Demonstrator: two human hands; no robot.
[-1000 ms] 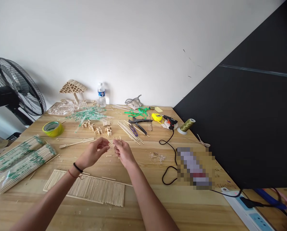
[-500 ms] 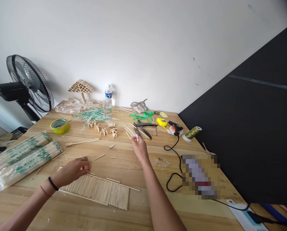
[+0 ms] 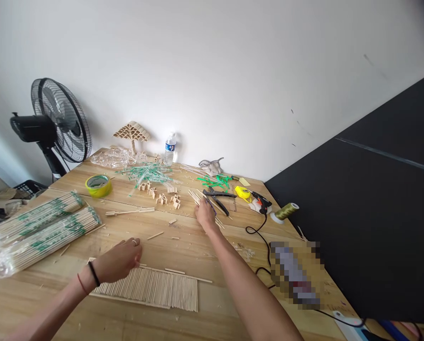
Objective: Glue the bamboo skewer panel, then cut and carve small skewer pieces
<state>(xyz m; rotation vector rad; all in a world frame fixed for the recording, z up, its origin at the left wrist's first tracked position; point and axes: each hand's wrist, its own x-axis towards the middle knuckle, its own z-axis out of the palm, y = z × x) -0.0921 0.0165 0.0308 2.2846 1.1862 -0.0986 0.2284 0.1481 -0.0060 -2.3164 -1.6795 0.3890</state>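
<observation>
My right hand (image 3: 205,216) is at a loose pile of thin wooden sticks (image 3: 193,195), its fingers closed on some of them; the fingertips are partly hidden. Just beyond it lie black-handled pliers (image 3: 219,201), and something purple shows beside the fingers. My left hand (image 3: 124,259) hovers over the left end of a flat panel of short sticks laid side by side (image 3: 162,288). Its fingers are curled, and whatever they hold, if anything, is hidden. A single loose stick (image 3: 175,271) lies along the panel's upper edge.
Bagged skewers (image 3: 51,237) and yellow tape (image 3: 98,185) lie left. Small stick assemblies (image 3: 162,196), a tree-shaped model (image 3: 132,132) and a water bottle (image 3: 169,149) stand behind. Right are a tape measure (image 3: 243,192), corded glue gun (image 3: 261,203) and thread spool (image 3: 285,212).
The view has turned a little, shifting the table rightward. My right hand has pressed closer over the stick pile. My left hand stays curled above the panel, its wrist slightly turned.
</observation>
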